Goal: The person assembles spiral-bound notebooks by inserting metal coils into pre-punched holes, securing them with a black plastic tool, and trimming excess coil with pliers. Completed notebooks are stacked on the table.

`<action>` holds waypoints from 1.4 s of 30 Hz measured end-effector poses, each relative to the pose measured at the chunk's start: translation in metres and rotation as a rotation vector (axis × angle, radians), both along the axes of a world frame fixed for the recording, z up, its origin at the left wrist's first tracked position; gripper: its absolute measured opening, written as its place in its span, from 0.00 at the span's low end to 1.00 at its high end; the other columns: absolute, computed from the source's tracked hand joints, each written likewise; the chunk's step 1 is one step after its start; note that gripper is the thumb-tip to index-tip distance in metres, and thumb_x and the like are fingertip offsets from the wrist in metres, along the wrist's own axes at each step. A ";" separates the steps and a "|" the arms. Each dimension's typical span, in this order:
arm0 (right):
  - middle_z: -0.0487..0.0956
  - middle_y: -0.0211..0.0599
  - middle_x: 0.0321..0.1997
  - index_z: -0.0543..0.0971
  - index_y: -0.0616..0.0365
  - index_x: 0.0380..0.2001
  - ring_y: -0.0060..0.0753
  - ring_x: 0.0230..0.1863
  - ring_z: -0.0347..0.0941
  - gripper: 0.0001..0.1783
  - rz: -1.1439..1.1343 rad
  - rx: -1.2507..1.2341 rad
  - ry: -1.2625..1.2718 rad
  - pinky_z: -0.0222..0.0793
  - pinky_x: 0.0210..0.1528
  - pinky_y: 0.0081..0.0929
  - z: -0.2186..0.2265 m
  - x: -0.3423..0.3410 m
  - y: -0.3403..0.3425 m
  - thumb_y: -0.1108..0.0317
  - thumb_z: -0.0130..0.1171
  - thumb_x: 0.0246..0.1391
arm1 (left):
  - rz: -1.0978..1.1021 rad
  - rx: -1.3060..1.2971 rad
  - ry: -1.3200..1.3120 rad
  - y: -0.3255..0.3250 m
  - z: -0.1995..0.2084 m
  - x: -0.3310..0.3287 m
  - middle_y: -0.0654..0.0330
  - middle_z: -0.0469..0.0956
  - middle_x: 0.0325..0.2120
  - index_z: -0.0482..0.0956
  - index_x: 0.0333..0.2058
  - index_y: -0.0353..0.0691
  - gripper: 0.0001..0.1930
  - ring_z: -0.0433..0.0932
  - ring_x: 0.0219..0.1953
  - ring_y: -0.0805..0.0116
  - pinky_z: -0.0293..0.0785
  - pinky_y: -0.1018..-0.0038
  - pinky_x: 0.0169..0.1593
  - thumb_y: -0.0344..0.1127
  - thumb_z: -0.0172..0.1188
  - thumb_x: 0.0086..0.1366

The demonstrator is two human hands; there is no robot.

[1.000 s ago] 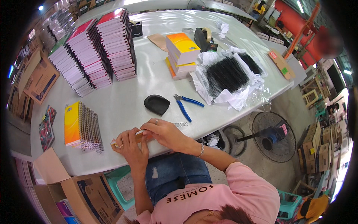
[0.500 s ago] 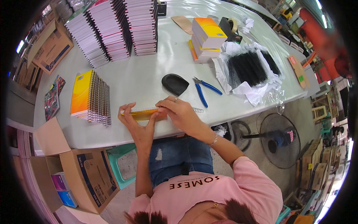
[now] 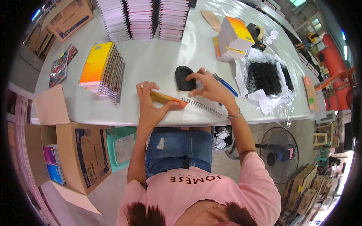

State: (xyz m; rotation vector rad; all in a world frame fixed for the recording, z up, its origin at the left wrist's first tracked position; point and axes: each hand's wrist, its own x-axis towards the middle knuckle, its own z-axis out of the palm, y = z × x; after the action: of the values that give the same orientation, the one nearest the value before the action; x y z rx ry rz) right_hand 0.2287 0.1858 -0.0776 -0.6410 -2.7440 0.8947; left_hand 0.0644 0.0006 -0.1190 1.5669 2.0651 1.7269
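My left hand grips a thin yellow-orange notebook on edge near the table's front edge, thumb on the near cover and fingers behind. From its right end a loose wire spiral coil sticks out to the right; how far it runs through the pages I cannot tell. My right hand is above the coil, fingers apart, with a fingertip over the shallow black dish; whether it touches the dish is unclear. Blue-handled pliers lie just beyond that hand, partly covered by it.
Coil-bound yellow-orange notebooks stand stacked at left, near dark patterned booklets. Tall notebook stacks rise at the back. Unbound yellow-orange books and black coils on white paper lie right. An open carton and fan stand below.
My right hand has left the notebook's end and moved to the black dish, its fingers opening. More of the wire coil now shows. The notebook slants down to the right. The view has shifted.
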 end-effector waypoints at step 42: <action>0.79 0.39 0.49 0.84 0.63 0.41 0.34 0.53 0.72 0.33 0.080 -0.644 0.127 0.64 0.59 0.30 0.015 0.042 -0.016 0.44 0.75 0.44 | -0.121 -0.024 -0.096 -0.003 -0.003 -0.003 0.59 0.62 0.42 0.65 0.47 0.41 0.41 0.66 0.48 0.61 0.66 0.67 0.53 0.42 0.83 0.38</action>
State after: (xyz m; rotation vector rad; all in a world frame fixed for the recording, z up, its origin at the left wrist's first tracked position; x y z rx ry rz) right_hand 0.2708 0.1699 -0.0631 -0.5385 -2.3589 1.7931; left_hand 0.0615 -0.0026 -0.1224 1.5348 1.8988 1.6945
